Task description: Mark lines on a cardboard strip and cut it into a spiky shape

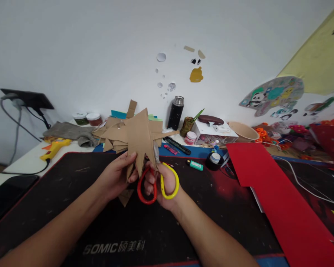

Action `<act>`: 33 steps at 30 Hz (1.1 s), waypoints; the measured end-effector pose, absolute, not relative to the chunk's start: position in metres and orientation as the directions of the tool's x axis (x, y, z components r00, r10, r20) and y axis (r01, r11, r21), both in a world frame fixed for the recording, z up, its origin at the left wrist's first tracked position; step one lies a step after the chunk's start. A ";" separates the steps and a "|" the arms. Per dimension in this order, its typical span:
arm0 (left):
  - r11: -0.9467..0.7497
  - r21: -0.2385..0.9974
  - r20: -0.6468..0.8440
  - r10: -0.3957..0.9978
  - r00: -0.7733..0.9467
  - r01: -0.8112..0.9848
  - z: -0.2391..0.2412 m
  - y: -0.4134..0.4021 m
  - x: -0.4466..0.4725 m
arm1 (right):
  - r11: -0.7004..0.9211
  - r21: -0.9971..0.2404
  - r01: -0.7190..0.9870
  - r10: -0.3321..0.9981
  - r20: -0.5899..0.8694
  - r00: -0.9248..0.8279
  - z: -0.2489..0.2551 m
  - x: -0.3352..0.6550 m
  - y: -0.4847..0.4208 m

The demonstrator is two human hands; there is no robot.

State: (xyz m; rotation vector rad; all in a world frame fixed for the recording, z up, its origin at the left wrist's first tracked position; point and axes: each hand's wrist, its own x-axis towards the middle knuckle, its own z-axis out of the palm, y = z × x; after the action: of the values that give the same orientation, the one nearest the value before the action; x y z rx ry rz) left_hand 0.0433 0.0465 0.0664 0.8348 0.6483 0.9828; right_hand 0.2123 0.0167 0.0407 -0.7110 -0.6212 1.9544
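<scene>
My left hand is closed on the lower left edge of a jagged brown cardboard piece, holding it upright above the black desk mat. My right hand grips scissors with one red and one yellow loop handle, fingers through the loops. The blades point up into the cardboard's lower edge and are mostly hidden behind it. A small cardboard scrap lies below my hands.
A pile of cardboard offcuts lies behind the hands. A yellow glue gun sits at the left, a red paper sheet at the right. A black flask, jars, a tape roll, a lighter and a white box line the back.
</scene>
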 end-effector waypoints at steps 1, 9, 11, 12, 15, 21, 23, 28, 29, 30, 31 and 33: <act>0.301 0.842 -0.102 0.904 0.415 -0.448 0.067 0.047 0.043 | -0.425 -0.684 -0.593 0.895 -0.219 -0.389 0.041 0.212 0.017; 0.308 0.842 -0.124 0.909 0.397 -0.442 0.060 0.050 0.044 | -0.314 -0.739 -0.597 0.942 -0.164 -0.292 0.042 0.211 0.018; 0.313 0.846 -0.135 0.908 0.396 -0.431 0.056 0.050 0.044 | -0.295 -0.757 -0.584 0.948 -0.156 -0.277 0.041 0.211 0.019; 0.315 0.849 -0.139 0.907 0.396 -0.423 0.054 0.050 0.044 | -0.287 -0.767 -0.574 0.950 -0.153 -0.271 0.041 0.210 0.019; 0.317 0.857 -0.146 0.906 0.397 -0.407 0.050 0.050 0.044 | -0.266 -0.792 -0.549 0.957 -0.148 -0.251 0.041 0.209 0.021; 0.321 0.871 -0.163 0.903 0.398 -0.372 0.052 0.049 0.047 | -0.190 -0.817 -0.544 0.979 -0.115 -0.169 0.040 0.207 0.019; 0.316 0.872 -0.155 0.903 0.400 -0.375 0.053 0.048 0.048 | -0.177 -0.820 -0.545 0.983 -0.117 -0.143 0.039 0.207 0.019; 0.305 0.881 -0.148 0.904 0.401 -0.362 0.051 0.046 0.049 | -0.182 -0.805 -0.565 0.983 -0.147 -0.108 0.041 0.208 0.018; 0.300 0.884 -0.144 0.904 0.402 -0.358 0.050 0.046 0.049 | -0.187 -0.801 -0.569 0.982 -0.152 -0.109 0.041 0.208 0.018; 0.295 0.887 -0.138 0.904 0.405 -0.355 0.049 0.046 0.049 | -0.193 -0.799 -0.570 0.981 -0.156 -0.113 0.042 0.208 0.018; 0.293 0.889 -0.134 0.901 0.412 -0.353 0.048 0.046 0.049 | -0.200 -0.798 -0.568 0.980 -0.159 -0.120 0.042 0.208 0.018; 0.296 0.889 -0.133 0.897 0.422 -0.349 0.048 0.045 0.048 | -0.211 -0.801 -0.561 0.977 -0.161 -0.138 0.043 0.208 0.018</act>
State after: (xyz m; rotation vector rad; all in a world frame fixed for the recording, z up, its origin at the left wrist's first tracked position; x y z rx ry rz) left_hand 0.0485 0.0455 0.0477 0.9118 0.7257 0.9328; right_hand 0.2083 0.0176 0.0432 -0.8324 -0.6986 1.6398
